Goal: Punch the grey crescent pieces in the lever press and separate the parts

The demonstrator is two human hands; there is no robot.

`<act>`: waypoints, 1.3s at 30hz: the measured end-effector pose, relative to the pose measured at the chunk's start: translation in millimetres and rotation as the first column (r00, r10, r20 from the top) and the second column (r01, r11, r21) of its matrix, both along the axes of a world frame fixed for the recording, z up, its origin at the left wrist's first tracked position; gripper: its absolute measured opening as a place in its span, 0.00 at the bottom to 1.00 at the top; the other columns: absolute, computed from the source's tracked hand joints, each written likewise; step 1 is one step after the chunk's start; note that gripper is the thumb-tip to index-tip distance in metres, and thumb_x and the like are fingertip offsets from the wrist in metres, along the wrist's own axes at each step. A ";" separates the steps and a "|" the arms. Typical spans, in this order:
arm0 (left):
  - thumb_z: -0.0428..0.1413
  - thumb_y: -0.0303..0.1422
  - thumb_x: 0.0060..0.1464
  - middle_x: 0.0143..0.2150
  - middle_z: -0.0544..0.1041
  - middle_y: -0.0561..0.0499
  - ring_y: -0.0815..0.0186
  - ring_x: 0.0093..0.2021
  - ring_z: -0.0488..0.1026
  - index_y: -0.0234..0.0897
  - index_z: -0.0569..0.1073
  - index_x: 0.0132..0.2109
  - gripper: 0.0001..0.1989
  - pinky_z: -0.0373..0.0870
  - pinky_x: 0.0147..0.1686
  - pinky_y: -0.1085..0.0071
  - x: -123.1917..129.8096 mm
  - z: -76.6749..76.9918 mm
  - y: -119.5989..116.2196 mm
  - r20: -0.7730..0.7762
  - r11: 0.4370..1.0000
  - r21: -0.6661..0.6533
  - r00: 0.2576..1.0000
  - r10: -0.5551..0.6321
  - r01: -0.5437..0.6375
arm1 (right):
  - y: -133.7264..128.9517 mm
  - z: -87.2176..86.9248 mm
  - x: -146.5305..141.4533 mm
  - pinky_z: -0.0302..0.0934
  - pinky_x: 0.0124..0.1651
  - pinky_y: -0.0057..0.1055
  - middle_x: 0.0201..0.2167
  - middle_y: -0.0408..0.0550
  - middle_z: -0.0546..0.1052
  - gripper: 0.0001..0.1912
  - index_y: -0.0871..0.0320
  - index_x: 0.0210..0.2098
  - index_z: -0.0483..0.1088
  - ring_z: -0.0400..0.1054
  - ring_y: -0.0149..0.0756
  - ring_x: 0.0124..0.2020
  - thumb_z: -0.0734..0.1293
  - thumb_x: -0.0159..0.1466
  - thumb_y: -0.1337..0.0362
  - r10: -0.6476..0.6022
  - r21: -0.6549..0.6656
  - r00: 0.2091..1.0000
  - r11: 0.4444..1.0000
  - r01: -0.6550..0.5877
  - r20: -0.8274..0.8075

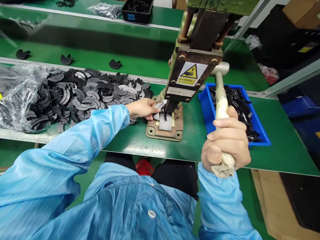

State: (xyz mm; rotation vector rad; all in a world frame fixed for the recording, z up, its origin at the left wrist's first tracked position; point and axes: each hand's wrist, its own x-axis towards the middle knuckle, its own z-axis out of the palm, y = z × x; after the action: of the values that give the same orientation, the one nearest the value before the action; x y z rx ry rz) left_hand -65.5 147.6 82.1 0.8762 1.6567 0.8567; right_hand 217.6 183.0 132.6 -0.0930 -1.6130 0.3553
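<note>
- Fingers [153, 109] of left hand [143, 109] are pinching a black part [159, 106], holding it on the press [180, 79] base on the bench [278, 144].
- Right hand [226, 143] is gripping the lever handle [222, 113], fist closed.
- Heap of parts [92, 90] is lying just left.

Press lever [221, 116]: pale wrapped handle, angled toward you, gripped in your right hand [226, 143]. Flat part [158, 106]: grey curved piece, lying on the press base [164, 130] under the punch, pinched by your left hand [144, 108].
</note>
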 end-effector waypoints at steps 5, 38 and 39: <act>0.73 0.33 0.58 0.20 0.76 0.52 0.69 0.19 0.76 0.36 0.74 0.33 0.15 0.70 0.21 0.79 2.6 0.0 0.8 0.011 1.000 0.008 1.000 0.028 -0.028 | -1.4 1.5 -0.2 0.72 0.68 0.67 0.26 0.39 0.74 0.15 0.52 0.28 0.68 0.78 0.38 0.43 0.70 0.68 0.54 0.009 -0.005 1.000 1.000 -0.009 -0.001; 0.72 0.48 0.57 0.22 0.77 0.53 0.67 0.22 0.78 0.39 0.69 0.33 0.23 0.75 0.22 0.76 51.1 57.4 -141.3 0.238 0.954 0.300 0.970 -0.046 -0.029 | -69.9 -72.2 -41.8 0.79 0.45 0.36 0.42 0.47 0.84 0.16 0.52 0.48 0.76 0.81 0.36 0.41 0.75 0.67 0.50 0.352 -0.615 0.871 0.785 -0.076 0.342; 0.72 0.48 0.57 0.22 0.76 0.53 0.68 0.21 0.77 0.39 0.69 0.33 0.23 0.74 0.22 0.76 54.5 58.1 -143.1 0.234 0.955 0.295 0.971 -0.042 -0.029 | -74.4 -75.8 -43.8 0.78 0.45 0.37 0.40 0.46 0.83 0.15 0.52 0.46 0.76 0.80 0.36 0.40 0.74 0.67 0.49 0.340 -0.631 0.880 0.773 -0.062 0.331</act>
State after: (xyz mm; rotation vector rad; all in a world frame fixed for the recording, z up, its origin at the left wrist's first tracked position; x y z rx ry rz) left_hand -11.0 4.5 140.2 0.9402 1.3351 1.1802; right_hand 173.8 108.6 56.8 -0.5210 -1.8927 1.0924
